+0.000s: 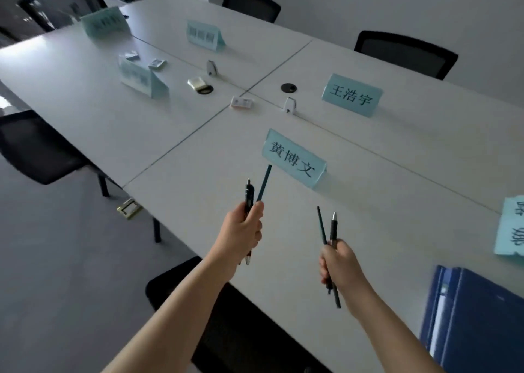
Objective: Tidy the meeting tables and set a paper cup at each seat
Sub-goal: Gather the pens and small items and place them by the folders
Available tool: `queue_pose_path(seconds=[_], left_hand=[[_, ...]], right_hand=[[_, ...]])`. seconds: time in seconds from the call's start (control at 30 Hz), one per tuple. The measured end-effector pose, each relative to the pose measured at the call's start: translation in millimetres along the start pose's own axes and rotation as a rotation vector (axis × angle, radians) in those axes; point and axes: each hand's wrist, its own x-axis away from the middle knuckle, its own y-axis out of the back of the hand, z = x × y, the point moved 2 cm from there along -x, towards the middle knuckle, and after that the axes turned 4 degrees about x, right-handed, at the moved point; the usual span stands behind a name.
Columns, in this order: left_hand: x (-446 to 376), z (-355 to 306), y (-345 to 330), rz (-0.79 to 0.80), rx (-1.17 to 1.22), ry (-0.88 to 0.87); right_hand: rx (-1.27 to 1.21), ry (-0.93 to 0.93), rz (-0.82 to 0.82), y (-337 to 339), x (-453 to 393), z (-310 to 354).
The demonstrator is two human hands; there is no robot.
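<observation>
While no paper cup shows anywhere, the white counter (175, 134) ahead of both grips holds loose packets (156, 64). Left grip (243, 228) clutches a pen and pencil (264, 182); right grip (338, 262) clutches another pen and pencil pair (334, 226). Risk: a thin pencil slips from a crowded fist, rolls off.

Grey floor (56, 273), white wall (425, 9), black chairs (405, 53).

Black chairs (405, 53) line the wall; a brass floor socket (129, 208) lies open
</observation>
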Motion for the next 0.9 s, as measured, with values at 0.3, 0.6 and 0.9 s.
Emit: queue_pose_path(seconds=[0.3, 0.6, 0.9], left_hand=[[146, 49, 193, -0.305, 0.136, -0.019], [122, 39, 271, -0.391, 0.133, -0.038], [22, -8, 329, -0.421, 0.151, -0.002]], right_hand=[[-0.182, 0.014, 0.226, -163, 119, 37], [-0.249, -0.038, 0.366, -260, 114, 74], [-0.237, -0.093, 0.249, -331, 24, 140]])
